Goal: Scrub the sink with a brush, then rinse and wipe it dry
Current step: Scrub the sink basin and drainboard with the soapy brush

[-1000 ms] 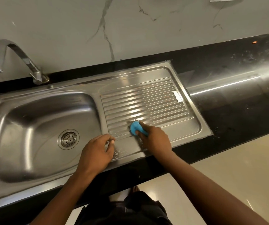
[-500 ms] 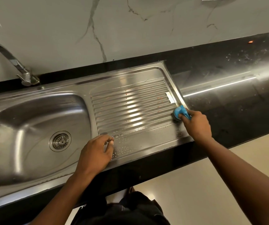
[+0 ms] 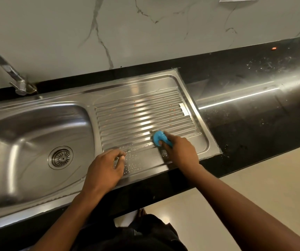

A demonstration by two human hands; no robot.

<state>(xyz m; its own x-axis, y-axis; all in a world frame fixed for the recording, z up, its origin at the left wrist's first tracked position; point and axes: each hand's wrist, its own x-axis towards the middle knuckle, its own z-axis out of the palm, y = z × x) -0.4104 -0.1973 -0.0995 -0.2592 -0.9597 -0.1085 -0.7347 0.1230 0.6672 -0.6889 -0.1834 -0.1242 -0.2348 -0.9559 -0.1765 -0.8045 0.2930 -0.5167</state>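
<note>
The right hand [image 3: 180, 151] grips a blue brush [image 3: 158, 137], fingers curled over its top, pressing it on the near ridges of the steel drainboard [image 3: 136, 109] to the right of the sink [image 3: 28, 127] bowl. The left hand [image 3: 104, 169] holds nothing (its fingers are loosely bent, tips resting on the flat front strip of the drainboard), just beside a patch of suds [image 3: 134, 165]. The drain [image 3: 61, 157] sits in the bowl's floor, the tap [image 3: 9, 71] behind it, and black counter [image 3: 254, 124] runs off to the right.
</note>
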